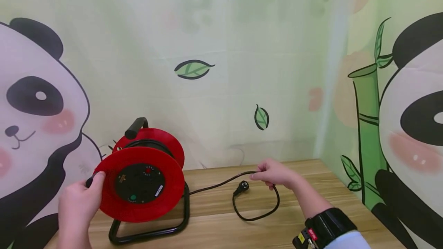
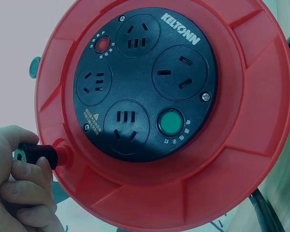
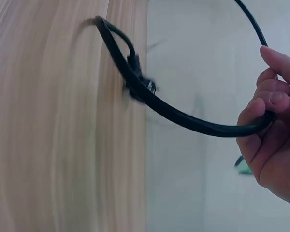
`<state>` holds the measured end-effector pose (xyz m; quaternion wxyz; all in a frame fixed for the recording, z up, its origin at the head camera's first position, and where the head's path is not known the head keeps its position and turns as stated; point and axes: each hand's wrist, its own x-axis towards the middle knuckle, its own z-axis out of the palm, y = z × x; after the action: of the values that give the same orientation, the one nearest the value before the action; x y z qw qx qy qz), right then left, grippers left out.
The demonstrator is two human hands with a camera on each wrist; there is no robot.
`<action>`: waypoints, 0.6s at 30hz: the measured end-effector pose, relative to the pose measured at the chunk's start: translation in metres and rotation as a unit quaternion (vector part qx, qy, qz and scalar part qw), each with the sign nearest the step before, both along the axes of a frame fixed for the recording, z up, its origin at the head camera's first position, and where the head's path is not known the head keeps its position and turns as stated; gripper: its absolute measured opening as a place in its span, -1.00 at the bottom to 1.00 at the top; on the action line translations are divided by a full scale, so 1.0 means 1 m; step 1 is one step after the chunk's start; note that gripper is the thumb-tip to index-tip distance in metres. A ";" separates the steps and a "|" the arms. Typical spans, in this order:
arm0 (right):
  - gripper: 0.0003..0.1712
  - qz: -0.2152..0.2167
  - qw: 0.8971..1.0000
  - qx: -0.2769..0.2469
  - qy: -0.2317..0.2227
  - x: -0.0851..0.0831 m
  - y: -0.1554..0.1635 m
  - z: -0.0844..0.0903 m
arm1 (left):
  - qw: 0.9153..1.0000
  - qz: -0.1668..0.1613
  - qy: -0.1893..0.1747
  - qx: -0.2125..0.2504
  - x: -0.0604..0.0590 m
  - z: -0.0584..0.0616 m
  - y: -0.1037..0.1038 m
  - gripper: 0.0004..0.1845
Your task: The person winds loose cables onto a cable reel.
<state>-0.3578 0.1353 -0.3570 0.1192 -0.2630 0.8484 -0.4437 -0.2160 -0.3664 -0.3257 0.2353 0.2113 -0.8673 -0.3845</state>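
Observation:
A red cable reel (image 1: 142,181) with a black socket face (image 2: 142,79) stands in a black tube frame (image 1: 152,229) on the wooden table (image 1: 242,233). My left hand (image 1: 80,203) grips the small black crank knob (image 2: 38,155) at the reel's left rim. A black cable (image 1: 218,184) runs from the reel to the right, loops on the table and ends in a black plug (image 1: 241,187). My right hand (image 1: 275,174) holds the cable (image 3: 198,123) in curled fingers just above the table, right of the plug (image 3: 137,87).
A fabric backdrop with pandas and bamboo (image 1: 221,68) hangs close behind the table and along the right side. The reel's black carry handle (image 1: 135,127) sticks up at the back. A black wrist strap (image 1: 325,228) sits on my right forearm.

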 end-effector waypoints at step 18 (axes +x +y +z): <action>-0.57 -0.131 0.988 -0.019 0.076 -0.019 0.075 -0.026 | 1.000 -0.001 -0.020 0.016 -0.001 0.001 -0.001 -0.18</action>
<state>-0.3772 0.2103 -0.3831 -0.0099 -0.1848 0.8738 -0.4497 -0.2173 -0.3674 -0.3252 0.2139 0.2216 -0.8656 -0.3947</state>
